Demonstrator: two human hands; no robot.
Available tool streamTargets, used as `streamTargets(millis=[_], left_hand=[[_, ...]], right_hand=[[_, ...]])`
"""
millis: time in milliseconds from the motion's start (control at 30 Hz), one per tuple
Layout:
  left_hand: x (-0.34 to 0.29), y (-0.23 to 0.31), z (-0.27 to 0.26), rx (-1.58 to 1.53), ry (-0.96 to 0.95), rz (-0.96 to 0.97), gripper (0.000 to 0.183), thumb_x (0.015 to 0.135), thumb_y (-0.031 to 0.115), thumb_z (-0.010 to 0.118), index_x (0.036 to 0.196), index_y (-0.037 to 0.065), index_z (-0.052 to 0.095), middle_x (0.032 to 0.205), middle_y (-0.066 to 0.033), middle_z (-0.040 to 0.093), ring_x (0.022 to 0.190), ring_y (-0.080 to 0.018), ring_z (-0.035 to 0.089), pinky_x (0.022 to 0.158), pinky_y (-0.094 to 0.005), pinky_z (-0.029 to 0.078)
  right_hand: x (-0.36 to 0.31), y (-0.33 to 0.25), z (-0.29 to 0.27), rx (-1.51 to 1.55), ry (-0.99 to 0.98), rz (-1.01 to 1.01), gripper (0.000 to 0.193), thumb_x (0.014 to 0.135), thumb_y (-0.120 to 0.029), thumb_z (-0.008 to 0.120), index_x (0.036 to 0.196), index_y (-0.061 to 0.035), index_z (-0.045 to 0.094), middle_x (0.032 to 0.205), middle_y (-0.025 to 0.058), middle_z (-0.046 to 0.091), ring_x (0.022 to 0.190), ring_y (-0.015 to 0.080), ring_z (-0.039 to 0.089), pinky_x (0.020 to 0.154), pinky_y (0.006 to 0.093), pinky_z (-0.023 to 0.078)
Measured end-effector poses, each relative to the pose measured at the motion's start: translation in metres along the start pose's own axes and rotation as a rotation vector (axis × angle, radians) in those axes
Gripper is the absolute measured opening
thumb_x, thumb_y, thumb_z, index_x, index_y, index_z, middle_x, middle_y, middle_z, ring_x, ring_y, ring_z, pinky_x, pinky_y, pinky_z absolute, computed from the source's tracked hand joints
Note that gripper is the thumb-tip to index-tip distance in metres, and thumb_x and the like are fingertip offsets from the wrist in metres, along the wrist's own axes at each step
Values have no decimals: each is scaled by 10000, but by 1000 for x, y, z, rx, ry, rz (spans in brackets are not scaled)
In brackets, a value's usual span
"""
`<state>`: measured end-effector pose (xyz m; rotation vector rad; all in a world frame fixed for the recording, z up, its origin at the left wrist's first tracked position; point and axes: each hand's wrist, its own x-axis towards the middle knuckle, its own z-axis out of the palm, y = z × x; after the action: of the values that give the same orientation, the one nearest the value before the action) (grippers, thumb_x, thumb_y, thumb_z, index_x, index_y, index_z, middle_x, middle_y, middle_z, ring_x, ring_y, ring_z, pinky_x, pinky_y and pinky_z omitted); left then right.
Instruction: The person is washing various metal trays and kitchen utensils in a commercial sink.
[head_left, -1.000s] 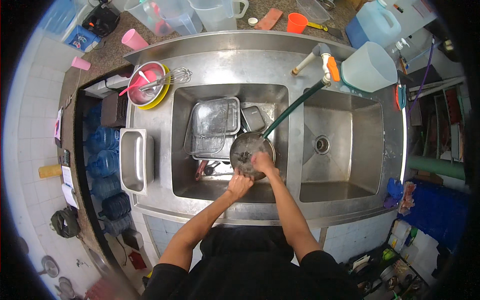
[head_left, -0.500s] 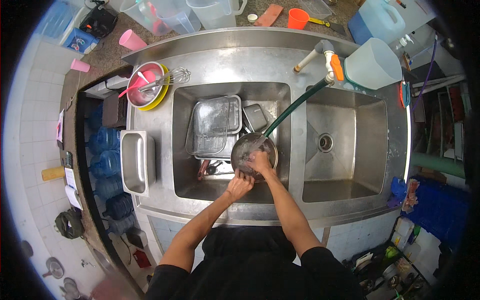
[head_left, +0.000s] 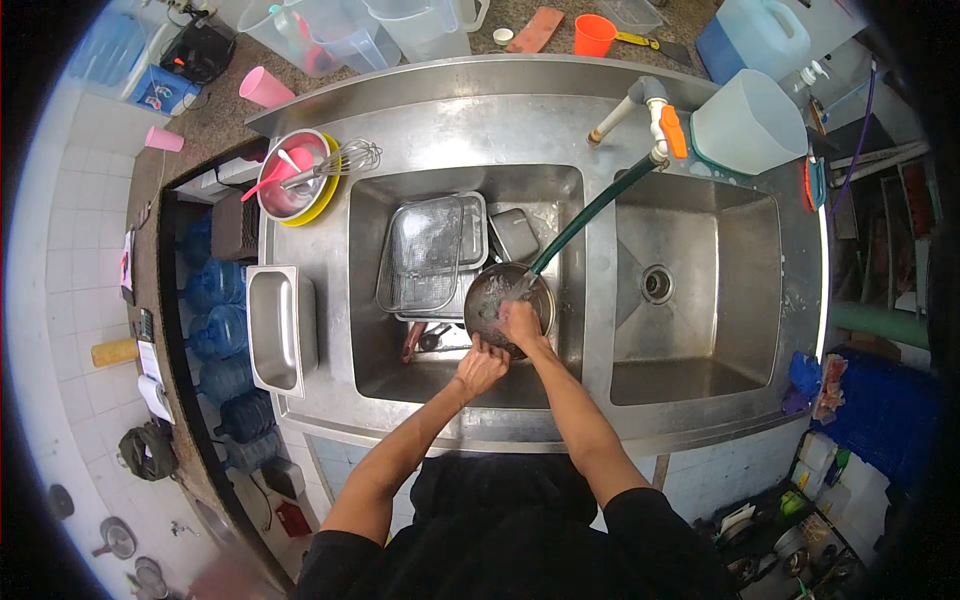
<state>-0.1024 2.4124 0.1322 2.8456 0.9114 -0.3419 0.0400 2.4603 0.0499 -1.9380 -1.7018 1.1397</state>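
Note:
In the left basin [head_left: 365, 340] of a steel sink sits a round metal bowl [head_left: 541, 292] with water in it. My left hand [head_left: 482, 369] is closed on its near rim, thumb and fingers pinching the edge. My right hand [head_left: 519, 322] reaches inside the bowl with its fingers curled; water and glare hide whether they hold anything. Water runs into the bowl from a green hose [head_left: 590, 216] fixed to a white tap pipe with an orange valve handle [head_left: 674, 133]. Wire mesh trays [head_left: 425, 255] and a small metal container [head_left: 513, 236] lie beyond the bowl.
The right basin [head_left: 735, 290] has a round drain. On the left ledge stand a rectangular steel pan [head_left: 274, 330] and a bowl holding a whisk [head_left: 350, 157] and a pink spoon. A translucent tub [head_left: 750, 122] stands by the tap; plastic jugs [head_left: 420, 30] line the back counter.
My right hand has shifted slightly inside the bowl, and the water's surface looks different. My left hand stays on the rim. The whole view has moved a little.

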Motion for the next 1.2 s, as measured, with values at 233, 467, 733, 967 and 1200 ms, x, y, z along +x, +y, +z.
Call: streamTargets(millis=[233, 467, 733, 967, 1200], left_hand=[[-7, -4, 0, 5, 1, 2, 163, 830, 166, 527, 863, 44, 631, 774, -110, 666, 771, -272, 650, 857, -467, 430], [23, 6, -10, -23, -11, 49, 178, 846, 166, 522, 882, 67, 666, 766, -83, 678, 767, -256, 660, 856, -490, 434], [4, -5, -10, -8, -86, 23, 165, 840, 166, 530, 839, 72, 665, 750, -80, 678, 731, -242, 665, 803, -466, 445], [9, -1, -10, 7, -116, 20, 184, 845, 164, 522, 905, 65, 665, 778, -81, 680, 778, -241, 670, 807, -459, 446], [-5, -10, -5, 15, -157, -21, 176, 835, 163, 535, 912, 78, 668, 787, -81, 682, 756, -228, 664, 775, -434, 443]], right_hand=[[6, -4, 9, -44, -66, 1, 136, 748, -165, 729, 841, -70, 707, 811, 217, 671, 810, 406, 664, 714, 459, 540], [35, 40, 19, 13, 12, 31, 216, 704, -200, 695, 890, -91, 702, 842, 199, 672, 806, 386, 655, 763, 461, 523], [14, -4, 21, 175, 20, 254, 100, 712, -109, 716, 812, -98, 719, 754, 155, 678, 733, 332, 674, 688, 420, 531], [20, 18, 60, 303, 136, 261, 58, 729, -101, 683, 778, -86, 712, 728, 169, 663, 700, 334, 658, 652, 401, 509], [14, -10, 69, 226, 202, 48, 82, 705, -131, 683, 756, -69, 698, 648, 198, 612, 630, 381, 626, 570, 438, 489]])
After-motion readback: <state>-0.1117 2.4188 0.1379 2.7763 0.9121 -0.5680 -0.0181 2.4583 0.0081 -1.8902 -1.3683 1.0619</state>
